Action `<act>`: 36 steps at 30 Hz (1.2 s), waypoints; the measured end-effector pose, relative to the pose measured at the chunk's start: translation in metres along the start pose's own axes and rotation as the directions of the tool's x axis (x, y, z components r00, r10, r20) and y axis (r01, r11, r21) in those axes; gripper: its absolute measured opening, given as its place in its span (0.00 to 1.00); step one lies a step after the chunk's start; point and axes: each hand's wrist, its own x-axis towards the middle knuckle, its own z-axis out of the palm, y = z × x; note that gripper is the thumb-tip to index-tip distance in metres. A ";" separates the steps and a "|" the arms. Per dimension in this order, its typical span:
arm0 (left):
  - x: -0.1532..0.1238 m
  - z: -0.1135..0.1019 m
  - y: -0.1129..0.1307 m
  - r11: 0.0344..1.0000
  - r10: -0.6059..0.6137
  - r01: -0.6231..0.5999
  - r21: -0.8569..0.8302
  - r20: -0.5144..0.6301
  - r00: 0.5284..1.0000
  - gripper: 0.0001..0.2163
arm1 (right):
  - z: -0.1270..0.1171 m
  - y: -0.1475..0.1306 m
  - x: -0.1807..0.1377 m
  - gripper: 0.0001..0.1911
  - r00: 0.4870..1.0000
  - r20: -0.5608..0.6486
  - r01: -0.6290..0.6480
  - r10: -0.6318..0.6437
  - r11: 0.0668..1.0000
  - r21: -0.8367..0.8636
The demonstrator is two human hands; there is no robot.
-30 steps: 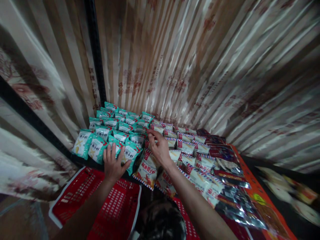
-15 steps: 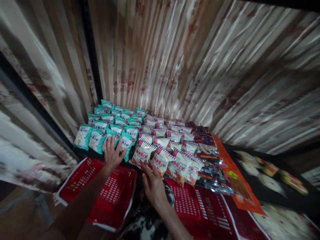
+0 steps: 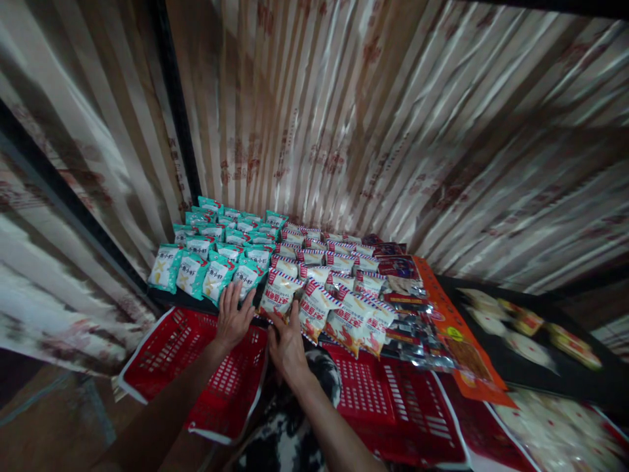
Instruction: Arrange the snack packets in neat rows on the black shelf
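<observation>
Several teal snack packets [image 3: 206,262] lie in rows on the left of a dark shelf [image 3: 540,380], with several white-and-red snack packets [image 3: 334,295] beside them. My left hand [image 3: 233,318] rests at the shelf's front edge, fingers spread and tips touching the nearest teal packet [image 3: 248,278]. My right hand [image 3: 285,341] is just to its right, fingers spread, its tips touching the bottom edge of the front white-and-red packet [image 3: 279,295]. Neither hand grips anything.
Two red plastic baskets [image 3: 196,354] [image 3: 393,406] sit below the shelf edge. Dark shiny packets [image 3: 417,328] and an orange packet strip [image 3: 462,341] lie right of the white ones. Blurred striped packaging fills the wall behind. A black upright post [image 3: 171,98] stands left.
My right hand drew back from the middle of the white-and-red packets to the shelf's front edge, then shifted left. My left hand slid down and right off the teal packets to their front edge.
</observation>
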 end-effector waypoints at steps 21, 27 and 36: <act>-0.024 -0.007 0.002 0.985 -0.093 0.099 -0.142 0.050 0.994 0.23 | 0.009 0.003 0.031 0.17 0.995 -0.097 -0.011 0.016 0.998 0.057; -0.023 -0.002 0.002 0.981 -0.035 0.048 -0.187 0.072 0.997 0.23 | 0.013 0.005 0.031 0.17 0.999 -0.048 0.003 0.000 0.997 0.076; -0.006 0.002 -0.001 0.999 0.037 -0.038 -0.020 -0.038 0.999 0.22 | 0.012 0.016 0.026 0.16 0.999 -0.033 0.013 -0.011 0.998 0.062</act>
